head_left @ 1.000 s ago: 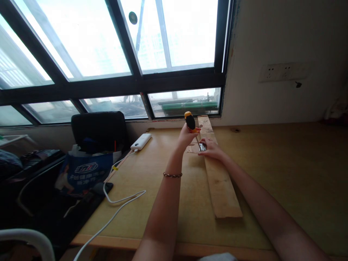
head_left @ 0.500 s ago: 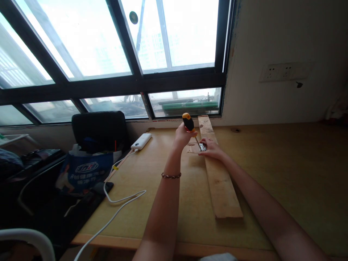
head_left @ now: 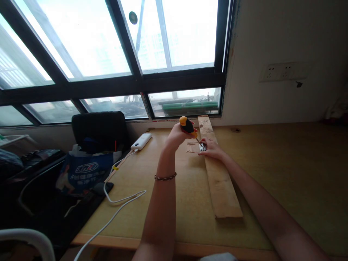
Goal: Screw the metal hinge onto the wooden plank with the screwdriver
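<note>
A person's left hand point(head_left: 176, 136) is raised above a wooden table point(head_left: 285, 170), fingers wrapped tight around the black-and-yellow handle of a screwdriver point(head_left: 188, 127), whose shaft slants down and to the right to a small metal hinge point(head_left: 202, 147). The left forearm rises steeply from the near edge, a braided bracelet point(head_left: 165, 177) on the wrist. The right hand point(head_left: 212, 148) lies flat, fingers together, pressing on the hinge and on the long plank point(head_left: 221, 181) beneath it; whether the fingers pinch the hinge cannot be told. The right arm stretches in from the near right. The plank runs from the near middle of the table to the far wall under the window point(head_left: 114, 47), and the hinge sits on its left edge, about a third of the way from its far end, beside a small flat scrap of wood point(head_left: 192, 148). Compared with half a second earlier, the screwdriver leans further left and lower, its yellow cap now pointing left, and the left wrist has swung left; the right hand, plank and hinge have not moved. In view: one screwdriver, one hinge, one plank, one scrap, one white power bank point(head_left: 140, 141) at the far left of the table, one white cable point(head_left: 119, 201) trailing from it, one blue bag point(head_left: 83, 172) and one black chair point(head_left: 99, 128) to the left.
</note>
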